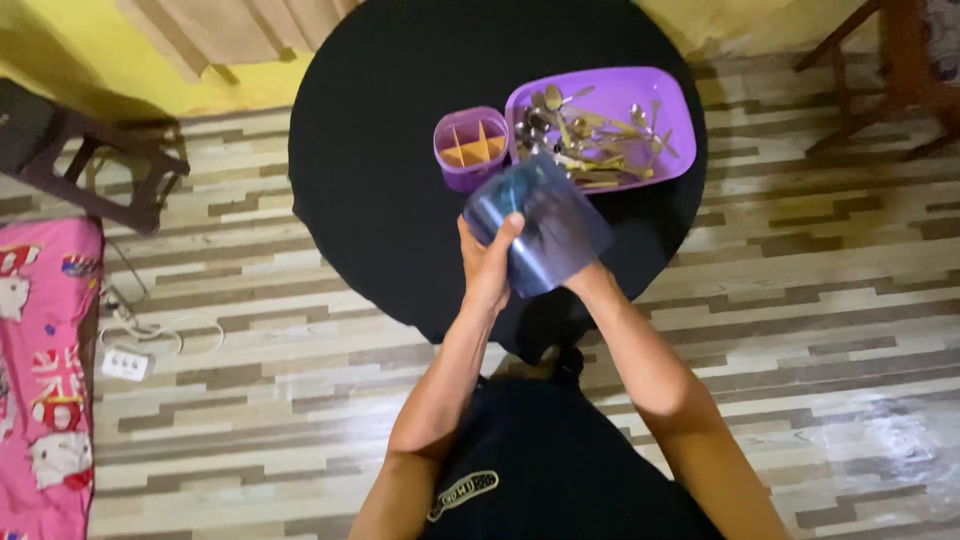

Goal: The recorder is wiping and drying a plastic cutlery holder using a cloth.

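Head view, looking straight down. Your left hand [487, 262] grips the near-left side of a translucent blue plastic container [538, 222], thumb pressed against its wall, fingers wrapped behind. Your right hand is hidden behind the container; only the wrist shows at its lower right edge, so whether it grasps the container cannot be told (the forearm does run right up to it). The container is held tilted above the near edge of the round black counter [380, 180], its image slightly blurred.

On the counter, just beyond the container: a small purple cup [470, 150] with orange dividers inside, and touching or just beside it on the right, a purple rectangular tray [672, 110] holding a loose heap of metal spoons and forks [590, 140].

Surroundings: striped wood-pattern floor [820, 300] all round the counter; a dark stool [90, 160] at far left; a pink patterned mattress [45, 380] at the left edge; a white power strip [125, 362] with cable on the floor near it; wooden chair legs [880, 70] at top right.
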